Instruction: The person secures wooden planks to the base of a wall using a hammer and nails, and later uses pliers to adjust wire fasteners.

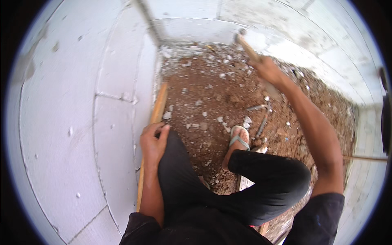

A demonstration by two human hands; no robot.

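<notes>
My right hand [267, 71] is closed round the wooden handle of a hammer [249, 50], its arm stretched toward the far wall. The hammer's head is close to the base of that wall, among light rubble; whether it touches the wall I cannot tell. My left hand [154, 141] is beside my left knee, against a long wooden plank [160, 104]. Its fingers are curled, with thumb and fingertips close together; anything between them is too small to make out. The plank leans along the left block wall [116, 118].
Pale block walls close in on the left, far side and right [347, 77]. Brown soil [204, 90] scattered with white chips covers the ground. A two-handled metal tool, like pincers [263, 116], lies open beyond my sandalled foot [240, 138]. A pale board [245, 183] lies below my bent right leg.
</notes>
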